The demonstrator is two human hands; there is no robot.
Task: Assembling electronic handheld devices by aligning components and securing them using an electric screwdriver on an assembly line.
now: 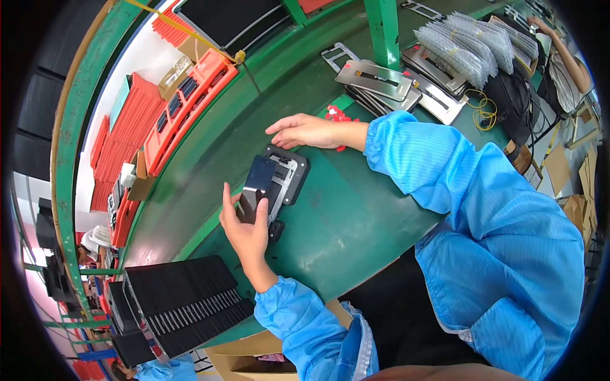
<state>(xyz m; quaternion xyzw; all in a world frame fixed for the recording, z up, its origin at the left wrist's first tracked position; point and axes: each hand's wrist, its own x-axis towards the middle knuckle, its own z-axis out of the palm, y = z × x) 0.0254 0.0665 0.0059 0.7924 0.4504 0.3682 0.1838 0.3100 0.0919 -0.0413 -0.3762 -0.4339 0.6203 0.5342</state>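
Observation:
My left hand (246, 236) grips the lower end of a dark glossy panel (262, 170), like a phone screen, between thumb and fingers. The panel is tilted over a black fixture (297, 180) that holds a pale metal phone frame (277, 190), covering part of it. Whether the panel touches the frame I cannot tell. Just beyond the fixture's far end is my right hand (306, 132), its fingers stretched out and nothing visible in them. Small red pieces (335, 114) lie beside my right wrist, which partly hides them.
Silver metal plates (375, 81) are stacked at the back right, near bubble-wrap bags (454, 47) and a yellow cord (484, 113). A black slotted rack (184, 298) stands at left. Orange trays (184, 114) fill the far shelf behind a green post (381, 32). Another person's arm (565, 54) shows at far right.

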